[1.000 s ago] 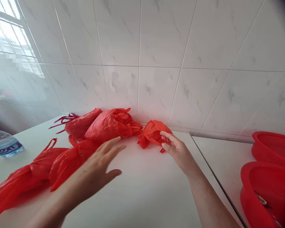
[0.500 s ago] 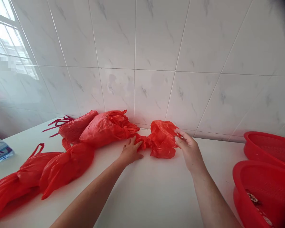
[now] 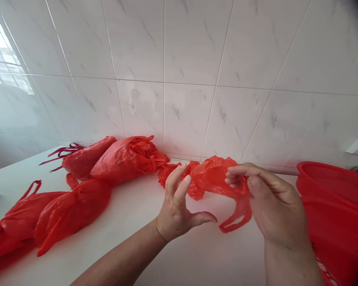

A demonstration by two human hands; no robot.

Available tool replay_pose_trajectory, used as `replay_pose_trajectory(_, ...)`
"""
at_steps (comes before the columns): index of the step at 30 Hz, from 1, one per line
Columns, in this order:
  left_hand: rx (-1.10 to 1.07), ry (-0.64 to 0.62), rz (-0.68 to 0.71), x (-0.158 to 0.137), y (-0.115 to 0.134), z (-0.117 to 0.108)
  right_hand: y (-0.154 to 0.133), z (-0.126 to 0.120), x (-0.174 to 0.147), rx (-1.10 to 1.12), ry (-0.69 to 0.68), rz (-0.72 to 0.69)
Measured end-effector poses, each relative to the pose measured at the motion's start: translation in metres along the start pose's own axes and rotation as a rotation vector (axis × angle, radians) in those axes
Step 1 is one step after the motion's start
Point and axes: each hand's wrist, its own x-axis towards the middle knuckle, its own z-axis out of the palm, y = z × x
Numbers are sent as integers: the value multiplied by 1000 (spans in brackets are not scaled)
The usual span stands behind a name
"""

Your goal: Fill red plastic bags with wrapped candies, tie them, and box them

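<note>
- Evidently, the right hand (image 3: 277, 208) pinched a red plastic T-shirt bag (image 3: 210, 176) near the tiled wall (image 3: 191, 47).
- The left hand (image 3: 177, 214) hung spread beside it, gripping nothing.
- A hard, one-sided pull could have torn the bag's thin film.

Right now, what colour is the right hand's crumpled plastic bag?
Crumpled plastic bag: orange-red, best in head view.

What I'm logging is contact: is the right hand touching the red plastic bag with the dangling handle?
Touching: the head view shows the right hand pinching the red plastic bag between thumb and fingers.
</note>
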Motion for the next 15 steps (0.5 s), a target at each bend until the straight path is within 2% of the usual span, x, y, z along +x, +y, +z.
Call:
replay_pose_trajectory(2,-35,-42,-43,15,13,-9,-9,-1,-5,44,-134,-3)
replay_pose_trajectory(4,-103,-129,-122,26,22,-18,-11,0,-7,106,-221,75)
replay_pose_trajectory(6,-260,-181,-318,32,28,-27,-7,5,-6,147,-242,195)
replay_pose_trajectory(8,-480,-149,-595,33,31,-36,3,13,-5,116,-258,302)
replay_pose_trajectory(10,-689,-71,-825,32,33,-45,17,23,-6,-16,-305,371)
replay_pose_trajectory(12,-871,7,-965,30,33,-55,34,30,-13,-176,-371,423)
replay_pose_trajectory(15,-1094,80,-1084,25,29,-73,57,31,-30,-312,-398,508)
